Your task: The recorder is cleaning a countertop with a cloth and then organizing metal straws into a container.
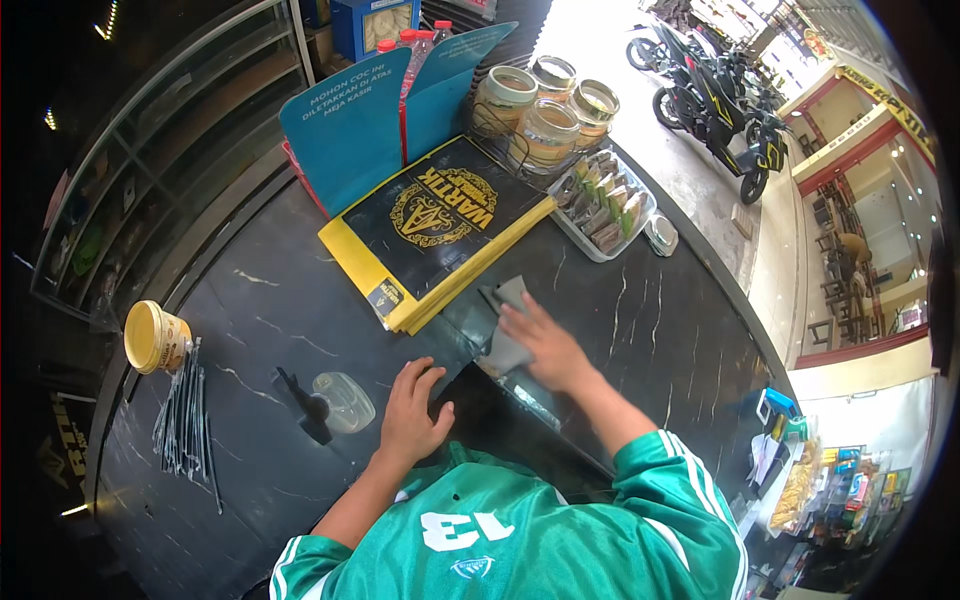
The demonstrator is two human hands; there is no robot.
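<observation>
My right hand (pixel 551 349) presses a crumpled grey cloth (pixel 510 349) onto the dark marbled counter (pixel 622 322), just beside its inner edge. The hand is slightly blurred, and part of the cloth is hidden under it. With fingers apart and nothing held, my left hand (pixel 412 412) rests at the counter's edge. To its left is a clear plastic spray bottle (pixel 345 403) with a black spray head (pixel 304 409). Beyond both hands lies a stack of black and yellow menus (pixel 450 225) bearing writing.
Teal boards (pixel 345 124) stand behind the menus, near lidded jars (pixel 547 127) in a wire rack. A plastic box of sachets (pixel 604 202) sits beside a loose lid (pixel 661 235). Leftward are a yellow tub (pixel 156 337) and several wrapped straws (pixel 184 427).
</observation>
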